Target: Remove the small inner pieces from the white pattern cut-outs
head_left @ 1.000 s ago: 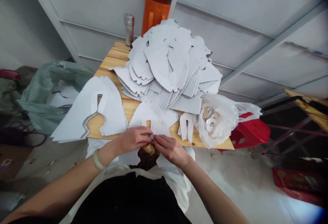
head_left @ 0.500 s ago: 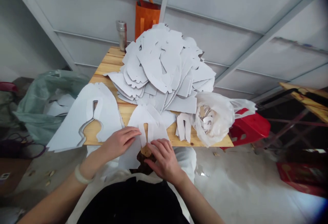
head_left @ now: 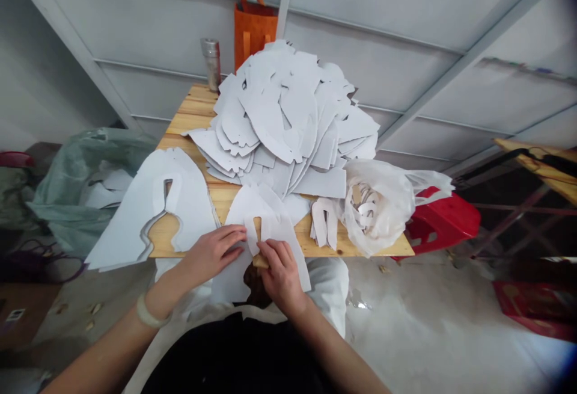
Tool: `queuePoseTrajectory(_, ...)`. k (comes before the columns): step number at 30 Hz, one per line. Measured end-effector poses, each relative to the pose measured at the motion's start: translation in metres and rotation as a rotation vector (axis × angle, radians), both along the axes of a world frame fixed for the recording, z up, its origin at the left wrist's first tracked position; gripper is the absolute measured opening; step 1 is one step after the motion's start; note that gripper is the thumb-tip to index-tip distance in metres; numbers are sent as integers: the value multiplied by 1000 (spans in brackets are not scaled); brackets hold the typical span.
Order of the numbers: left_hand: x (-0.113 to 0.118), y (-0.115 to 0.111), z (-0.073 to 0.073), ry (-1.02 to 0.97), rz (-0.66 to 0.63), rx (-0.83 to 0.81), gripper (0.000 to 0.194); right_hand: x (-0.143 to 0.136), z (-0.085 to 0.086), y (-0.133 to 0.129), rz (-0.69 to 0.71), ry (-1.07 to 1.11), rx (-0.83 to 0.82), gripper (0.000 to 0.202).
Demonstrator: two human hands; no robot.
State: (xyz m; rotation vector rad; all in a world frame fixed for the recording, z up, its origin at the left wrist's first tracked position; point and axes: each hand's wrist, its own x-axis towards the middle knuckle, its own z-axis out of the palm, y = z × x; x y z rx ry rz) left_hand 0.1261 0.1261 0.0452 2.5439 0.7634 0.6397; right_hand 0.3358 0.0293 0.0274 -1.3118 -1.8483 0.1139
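At the near edge of a wooden table (head_left: 192, 108), a loosely open left hand (head_left: 219, 254) rests on a cut white sheet (head_left: 241, 204) while the right hand (head_left: 282, 272) bends its fingers over the lower end of its U-shaped strip (head_left: 267, 227); whether they pinch cannot be told. The strip lines the slot, apparently nearly set. The left stack (head_left: 130, 216), its top sheet similarly lined, looks finished; the far pile (head_left: 274, 114) and loose strips (head_left: 332, 227) at right seem left to do.
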Motion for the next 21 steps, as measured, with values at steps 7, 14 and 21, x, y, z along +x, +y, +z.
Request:
queuePoseTrajectory(7,3,-1,0,28,20,-40,22,3,10,18,55,67,23,55)
queuePoseTrajectory(14,4,0,6,77,92,-162,40,23,37,55,147,103,93,50)
queuePoseTrajectory(21,5,-1,7,93,112,-223,49,28,41,42,279,-193,171,42)
